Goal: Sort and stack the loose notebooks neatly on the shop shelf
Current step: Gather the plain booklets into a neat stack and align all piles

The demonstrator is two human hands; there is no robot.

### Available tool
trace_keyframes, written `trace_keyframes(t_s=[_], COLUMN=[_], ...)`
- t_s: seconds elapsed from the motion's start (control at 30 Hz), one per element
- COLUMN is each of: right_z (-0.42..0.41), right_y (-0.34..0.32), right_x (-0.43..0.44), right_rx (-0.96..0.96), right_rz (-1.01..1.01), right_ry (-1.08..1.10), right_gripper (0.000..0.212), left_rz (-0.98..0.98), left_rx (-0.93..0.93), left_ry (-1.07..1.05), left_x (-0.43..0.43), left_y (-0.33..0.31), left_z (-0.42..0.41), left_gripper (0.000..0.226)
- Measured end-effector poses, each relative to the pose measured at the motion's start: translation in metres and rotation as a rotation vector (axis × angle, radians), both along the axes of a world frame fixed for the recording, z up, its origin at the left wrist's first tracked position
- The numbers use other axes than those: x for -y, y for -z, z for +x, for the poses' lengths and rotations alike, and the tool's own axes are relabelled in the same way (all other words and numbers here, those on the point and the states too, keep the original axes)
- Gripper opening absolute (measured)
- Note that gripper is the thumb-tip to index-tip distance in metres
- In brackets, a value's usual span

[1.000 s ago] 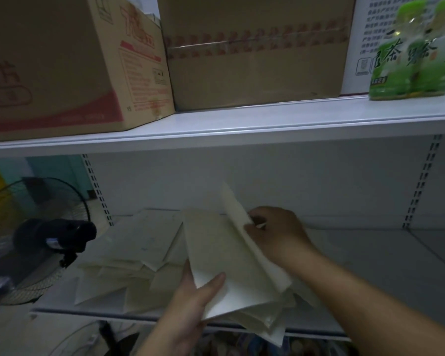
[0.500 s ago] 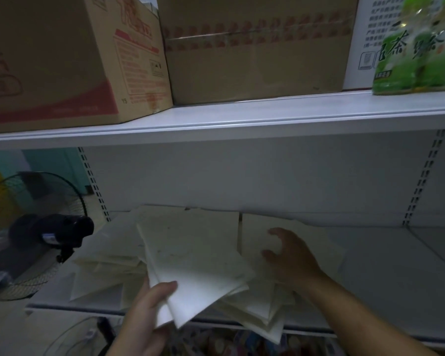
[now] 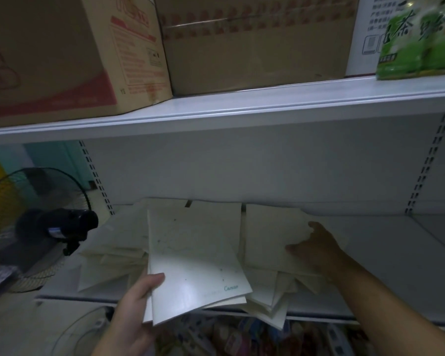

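Pale cream notebooks lie scattered on the white lower shelf (image 3: pixel 385 255). My left hand (image 3: pixel 136 301) grips the near left corner of a small stack of notebooks (image 3: pixel 193 255), thumb on top; the top cover bears small teal writing near its right corner. My right hand (image 3: pixel 316 245) rests flat, fingers spread, on another notebook (image 3: pixel 270 235) lying to the right of that stack. More loose notebooks (image 3: pixel 111 260) fan out at the left, and others (image 3: pixel 275 304) stick out past the shelf's front edge under my right forearm.
A black fan (image 3: pixel 57 227) with a wire guard stands just left of the shelf. The upper shelf (image 3: pixel 242 104) carries cardboard boxes (image 3: pixel 254 39) and green tea bottles (image 3: pixel 416 39) at the right. Packaged goods show below the shelf's front edge.
The notebook that stood tilted between my hands now lies flat on the stack in my left hand. My right hand let it go and moved right onto the neighbouring notebook.
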State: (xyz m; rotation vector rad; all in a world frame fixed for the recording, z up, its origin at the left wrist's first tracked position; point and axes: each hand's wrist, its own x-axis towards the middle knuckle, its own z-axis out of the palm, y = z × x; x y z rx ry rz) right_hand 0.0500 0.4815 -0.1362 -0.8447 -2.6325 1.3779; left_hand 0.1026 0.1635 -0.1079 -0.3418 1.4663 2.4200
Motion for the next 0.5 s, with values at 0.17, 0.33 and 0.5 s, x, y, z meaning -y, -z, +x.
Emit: trace_keyframes(t_s=[0.17, 0.33, 0.5], right_z=[0.006, 0.015, 0.03], right_y=[0.004, 0.002, -0.006], right_x=[-0.005, 0.002, -0.009], right_rx=[-0.173, -0.346, -0.454], right_rz=[-0.216, -0.259, -0.718], right_ry=[0.066, -0.007, 0.063], right_gripper=[0.039, 0.041, 0.035], left_rz=[0.028, 0.077, 0.063], left_rx=[-0.036, -0.038, -0.039], left_ry=[0.005, 0.02, 0.026], left_x=[0.0, -0.001, 0.002], left_y=[0.0, 0.005, 0.008], left_z=[0.002, 0.006, 0.004], left_gripper=[0.025, 0.035, 0.036])
